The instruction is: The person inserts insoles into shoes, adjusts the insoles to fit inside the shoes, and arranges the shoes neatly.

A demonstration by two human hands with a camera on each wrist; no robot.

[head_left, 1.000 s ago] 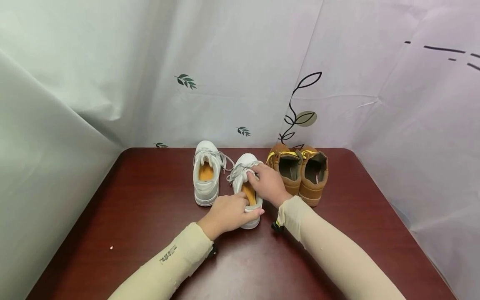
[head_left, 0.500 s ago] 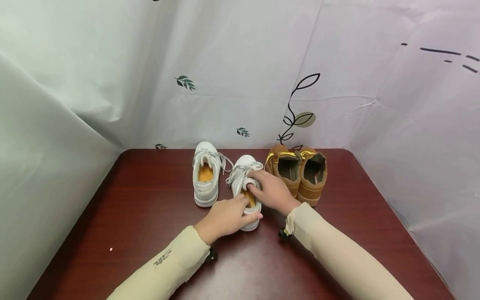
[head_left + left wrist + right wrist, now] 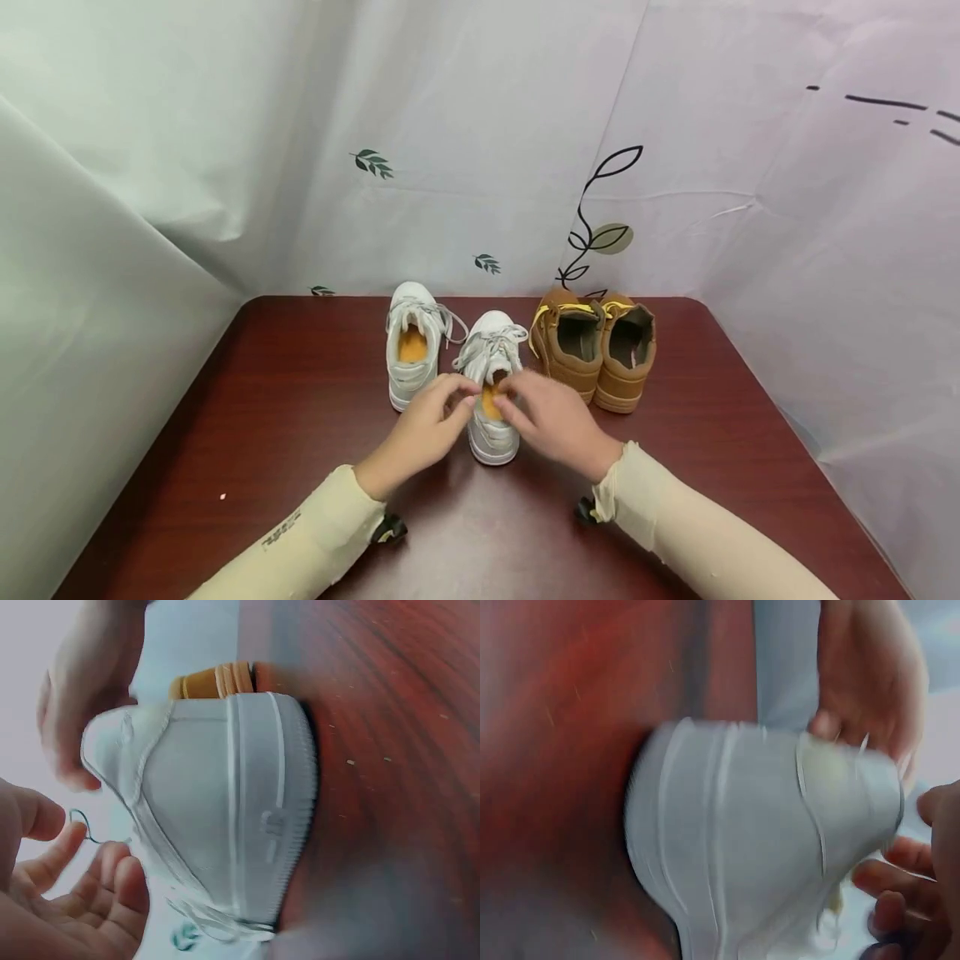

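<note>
A white lace-up sneaker (image 3: 493, 440) with an orange-yellow insole stands on the table, toe pointing away from me. My left hand (image 3: 420, 429) is at the left side of its opening, fingers loosely bent and holding nothing. On the other side, my right hand (image 3: 558, 417) hovers with fingertips near the opening's edge, also holding nothing. From the left wrist, the sneaker's side (image 3: 195, 795) shows upright with its sole on the table. The matching white sneaker (image 3: 411, 379) stands to the left, its lace loop reaching toward the first.
Two brown shoes (image 3: 618, 379) with yellow laces stand side by side at the right. The dark red table (image 3: 315, 392) ends at a white curtain (image 3: 465, 125) with leaf prints. A small white speck (image 3: 222, 497) lies on the left of the table.
Both hands have let go of the right white sneaker and drawn back, the left to the left and the right slightly down and right. The sneaker's laces and opening show more fully.
</note>
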